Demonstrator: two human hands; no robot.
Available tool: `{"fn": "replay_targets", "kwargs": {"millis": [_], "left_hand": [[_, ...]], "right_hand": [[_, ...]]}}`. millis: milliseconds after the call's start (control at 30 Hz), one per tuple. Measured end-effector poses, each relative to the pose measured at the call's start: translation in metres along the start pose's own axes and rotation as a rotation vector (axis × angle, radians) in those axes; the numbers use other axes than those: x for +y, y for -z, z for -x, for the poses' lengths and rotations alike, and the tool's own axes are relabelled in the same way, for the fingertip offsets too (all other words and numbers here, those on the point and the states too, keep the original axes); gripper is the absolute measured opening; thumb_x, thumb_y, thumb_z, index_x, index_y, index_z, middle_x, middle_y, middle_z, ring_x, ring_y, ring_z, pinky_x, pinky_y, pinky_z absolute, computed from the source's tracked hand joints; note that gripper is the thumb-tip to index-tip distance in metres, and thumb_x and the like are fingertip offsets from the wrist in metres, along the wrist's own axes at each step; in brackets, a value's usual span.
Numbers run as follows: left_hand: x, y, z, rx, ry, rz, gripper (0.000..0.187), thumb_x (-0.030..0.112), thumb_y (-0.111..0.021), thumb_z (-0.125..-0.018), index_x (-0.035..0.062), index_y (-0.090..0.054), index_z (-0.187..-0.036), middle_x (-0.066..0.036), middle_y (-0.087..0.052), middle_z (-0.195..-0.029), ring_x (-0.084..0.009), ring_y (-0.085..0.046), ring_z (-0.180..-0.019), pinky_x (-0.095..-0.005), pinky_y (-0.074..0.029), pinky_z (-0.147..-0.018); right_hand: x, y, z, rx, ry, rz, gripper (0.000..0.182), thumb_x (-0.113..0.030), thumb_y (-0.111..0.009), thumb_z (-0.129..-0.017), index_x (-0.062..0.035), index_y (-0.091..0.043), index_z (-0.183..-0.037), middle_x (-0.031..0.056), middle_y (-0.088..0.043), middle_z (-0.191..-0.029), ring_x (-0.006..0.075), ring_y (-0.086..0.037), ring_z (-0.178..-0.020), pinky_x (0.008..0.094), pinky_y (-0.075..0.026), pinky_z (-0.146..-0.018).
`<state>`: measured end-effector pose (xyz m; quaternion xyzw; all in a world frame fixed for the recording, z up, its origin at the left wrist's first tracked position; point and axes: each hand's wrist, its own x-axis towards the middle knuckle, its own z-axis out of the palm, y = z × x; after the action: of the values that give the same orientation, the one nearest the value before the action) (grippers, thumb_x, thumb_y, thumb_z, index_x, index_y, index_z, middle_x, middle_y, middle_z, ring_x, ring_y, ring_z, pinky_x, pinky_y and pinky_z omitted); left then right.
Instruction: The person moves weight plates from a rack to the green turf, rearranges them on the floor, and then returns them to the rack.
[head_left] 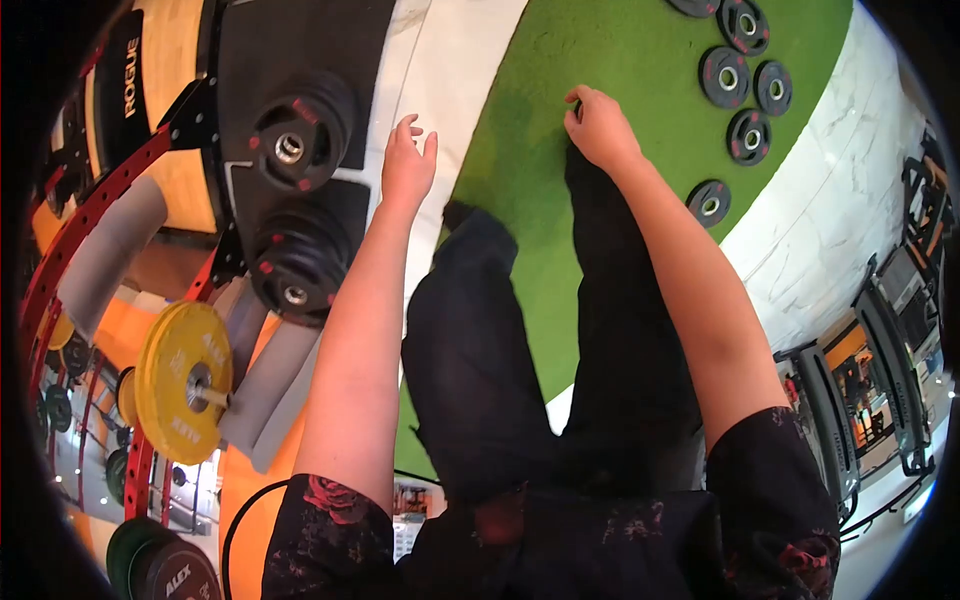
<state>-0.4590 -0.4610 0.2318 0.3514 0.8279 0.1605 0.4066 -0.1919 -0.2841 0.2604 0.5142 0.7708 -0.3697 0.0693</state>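
Head view, left hand [407, 165] open, empty; right hand [598, 127] loosely curled, empty; six black plates [748, 135] on turf [560, 60].

A: Lighting?
B: Bright, even indoor light. Green turf [640, 90] is saturated, the pale floor strip [450, 60] near blown out. Soft shadow under the dark trousers [470, 360], nothing hard.
A: Distortion?
B: Heavy fisheye with a black vignette round the frame; the red rack [70, 240] bows at the left edge.
A: Focus?
B: Centre sharp, small plates [745, 75] crisp. Right-edge machines [890, 360] look soft, possibly lens smear. Slight sheen on the yellow plate [180, 380].
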Motion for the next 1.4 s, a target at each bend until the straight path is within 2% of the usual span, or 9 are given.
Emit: {"fn": "replay_targets", "kwargs": {"millis": [100, 167, 200, 433, 800, 1033, 1200, 1267, 1400], "left_hand": [[-0.025, 0.036, 0.025, 0.011, 0.026, -0.012, 0.048, 0.028, -0.067, -0.100, 0.0019, -0.055, -0.139, -0.017, -0.070, -0.118, -0.0326, -0.066, -0.110, -0.0432, -0.053, -0.094], [-0.056, 0.050, 0.040, 0.053, 0.032, 0.010, 0.048, 0.028, -0.068, -0.099, 0.0009, -0.055, -0.137, -0.017, -0.072, -0.113, -0.0329, -0.069, -0.103, -0.0436, -0.055, -0.090], [-0.058, 0.063, 0.051, 0.056, 0.032, -0.019, 0.048, 0.028, -0.067, -0.100, -0.0005, -0.055, -0.137, -0.018, -0.073, -0.114, -0.0330, -0.071, -0.096, -0.0430, -0.056, -0.087], [-0.054, 0.100, 0.105, 0.078, 0.121, 0.002, 0.049, 0.026, -0.068, -0.100, -0.0028, -0.055, -0.138, -0.018, -0.074, -0.113, -0.0291, -0.074, -0.099, -0.0392, -0.057, -0.088], [0.014, 0.092, 0.111, 0.110, 0.118, -0.002, 0.047, 0.027, -0.068, -0.100, -0.0002, -0.056, -0.136, -0.016, -0.075, -0.111, -0.0267, -0.074, -0.096, -0.0382, -0.057, -0.088], [0.037, 0.107, 0.105, 0.089, 0.156, -0.019, 0.048, 0.029, -0.068, -0.102, 0.0036, -0.055, -0.141, -0.014, -0.074, -0.117, -0.0230, -0.073, -0.105, -0.0351, -0.055, -0.093], [0.033, 0.113, 0.108, 0.093, 0.118, -0.060, 0.050, 0.028, -0.068, -0.101, 0.0006, -0.053, -0.141, -0.014, -0.074, -0.113, -0.0252, -0.073, -0.102, -0.0366, -0.055, -0.093], [0.039, 0.115, 0.109, 0.096, 0.094, -0.090, 0.052, 0.026, -0.068, -0.101, -0.0017, -0.050, -0.141, -0.014, -0.075, -0.110, -0.0264, -0.073, -0.098, -0.0377, -0.056, -0.091], [0.049, 0.122, 0.107, 0.099, 0.115, -0.079, 0.067, 0.028, -0.068, -0.101, -0.0042, -0.036, -0.150, -0.015, -0.074, -0.117, -0.0252, -0.073, -0.106, -0.0360, -0.054, -0.096]], "right_hand": [[-0.034, 0.000, 0.033, 0.022, -0.089, -0.060, 0.024, -0.014, -0.067, -0.091, 0.0001, -0.069, -0.110, 0.0196, -0.070, -0.089, 0.0371, -0.069, -0.084, 0.0462, -0.055, -0.081], [-0.056, 0.000, 0.055, -0.086, -0.233, -0.161, 0.030, -0.020, -0.069, -0.092, -0.0018, -0.066, -0.116, 0.0242, -0.070, -0.118, 0.0414, -0.066, -0.112, 0.0489, -0.054, -0.097], [-0.064, -0.001, 0.068, -0.093, -0.238, -0.163, 0.030, -0.020, -0.069, -0.092, -0.0018, -0.066, -0.116, 0.0242, -0.070, -0.118, 0.0414, -0.066, -0.112, 0.0489, -0.054, -0.097], [-0.096, -0.017, 0.111, -0.090, -0.161, -0.207, 0.029, -0.019, -0.068, -0.092, -0.0033, -0.066, -0.116, 0.0222, -0.067, -0.117, 0.0410, -0.064, -0.114, 0.0480, -0.052, -0.100], [-0.037, 0.023, 0.128, -0.165, -0.112, -0.199, 0.028, -0.018, -0.066, -0.093, -0.0033, -0.066, -0.116, 0.0198, -0.067, -0.116, 0.0390, -0.064, -0.114, 0.0472, -0.053, -0.099], [-0.012, 0.050, 0.131, -0.151, -0.199, -0.224, 0.028, -0.018, -0.066, -0.094, -0.0025, -0.066, -0.117, 0.0204, -0.067, -0.119, 0.0389, -0.064, -0.116, 0.0477, -0.052, -0.100], [0.004, 0.049, 0.143, -0.144, -0.235, -0.255, 0.030, -0.019, -0.066, -0.094, -0.0027, -0.066, -0.120, 0.0208, -0.068, -0.120, 0.0396, -0.064, -0.116, 0.0481, -0.052, -0.102], [0.015, 0.039, 0.153, -0.007, -0.202, -0.275, 0.030, -0.014, -0.068, -0.090, 0.0005, -0.068, -0.117, 0.0176, -0.070, -0.094, 0.0349, -0.069, -0.088, 0.0453, -0.055, -0.085], [0.021, 0.040, 0.171, 0.039, -0.213, -0.282, 0.036, -0.014, -0.069, -0.091, -0.0005, -0.065, -0.124, 0.0181, -0.069, -0.099, 0.0359, -0.068, -0.096, 0.0458, -0.055, -0.089]]}}
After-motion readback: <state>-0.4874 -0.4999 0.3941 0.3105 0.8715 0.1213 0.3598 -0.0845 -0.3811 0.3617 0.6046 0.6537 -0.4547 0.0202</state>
